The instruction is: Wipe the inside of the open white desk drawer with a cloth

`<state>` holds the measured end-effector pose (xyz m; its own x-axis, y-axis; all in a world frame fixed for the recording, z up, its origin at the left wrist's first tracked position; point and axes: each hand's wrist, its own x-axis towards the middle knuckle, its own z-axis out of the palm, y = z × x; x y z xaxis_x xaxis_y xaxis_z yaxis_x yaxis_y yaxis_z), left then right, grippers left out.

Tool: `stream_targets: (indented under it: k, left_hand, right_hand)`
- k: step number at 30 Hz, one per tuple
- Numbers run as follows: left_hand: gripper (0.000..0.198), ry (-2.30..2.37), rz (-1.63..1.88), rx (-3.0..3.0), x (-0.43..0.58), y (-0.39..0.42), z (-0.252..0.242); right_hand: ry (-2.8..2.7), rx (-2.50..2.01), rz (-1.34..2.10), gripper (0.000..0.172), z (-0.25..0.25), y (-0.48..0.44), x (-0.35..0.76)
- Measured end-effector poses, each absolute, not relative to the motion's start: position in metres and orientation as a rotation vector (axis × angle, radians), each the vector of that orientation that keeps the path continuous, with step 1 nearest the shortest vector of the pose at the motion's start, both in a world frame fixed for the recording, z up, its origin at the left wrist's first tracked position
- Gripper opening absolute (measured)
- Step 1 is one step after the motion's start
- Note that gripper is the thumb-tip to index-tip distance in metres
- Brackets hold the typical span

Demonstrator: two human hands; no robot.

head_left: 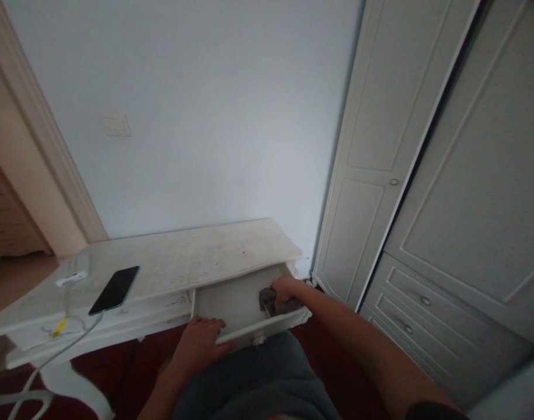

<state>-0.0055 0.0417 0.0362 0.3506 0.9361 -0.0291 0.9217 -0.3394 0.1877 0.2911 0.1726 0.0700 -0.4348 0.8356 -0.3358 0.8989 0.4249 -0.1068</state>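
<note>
A white drawer point(231, 303) is pulled out from a white console table point(196, 256). At its front left corner my left hand point(205, 337) grips the drawer, fingers over the side edge and thumb along the front panel. Inside the right part of the drawer, my right hand point(288, 288) is closed on a dark grey-brown cloth point(269, 300), which bunches against the drawer's inside. No other object shows in the visible part of the drawer. A small knob point(259, 340) sits on its front.
On the tabletop's left lie a black phone point(114, 290) with a cable and a white power strip point(73, 269). A white cable point(52, 361) hangs at the left front. A white wardrobe point(376, 146) stands at the right. Behind the table is a pale wall point(214, 116).
</note>
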Motion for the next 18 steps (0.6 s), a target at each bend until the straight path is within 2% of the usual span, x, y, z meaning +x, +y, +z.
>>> stream_targets:
  k: [5, 10, 18]
  left_hand:
    - [0.055, 1.711, 0.125, 2.431, -0.004, 0.043, 0.035]
    - [0.056, 1.734, 0.124, 2.431, -0.003, 0.044, 0.035]
    - [0.059, 1.754, 0.037, 2.457, 0.0, 0.041, 0.039]
  right_hand:
    - [2.529, 1.615, -0.239, 0.05, 0.06, 0.176, 0.284]
    - [2.679, 1.633, -0.233, 0.054, 0.046, 0.171, 0.242]
    - [2.818, 1.124, -0.507, 0.063, 0.02, 0.161, 0.156]
